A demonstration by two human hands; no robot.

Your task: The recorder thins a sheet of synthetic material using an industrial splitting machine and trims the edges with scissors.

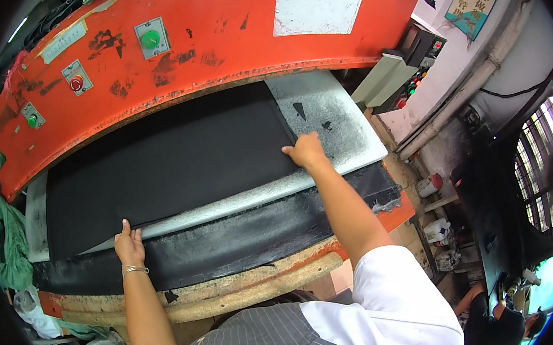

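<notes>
A large black sheet lies over a pale, worn board on the bed of an orange machine. My left hand grips the sheet's near edge, with the thumb on top and the fingers partly hidden beneath. At the sheet's right edge, my right hand holds the side near its front corner. The near left part of the sheet hangs past the board's front edge. Small black scraps rest on the bare board to the right of the sheet. Whether the sheet is cloth, foam or rubber I cannot tell.
Above the board spans the orange machine beam, with a green button and a red button. A black padded ledge runs along the front. A control box stands at the right. Another person is at far right.
</notes>
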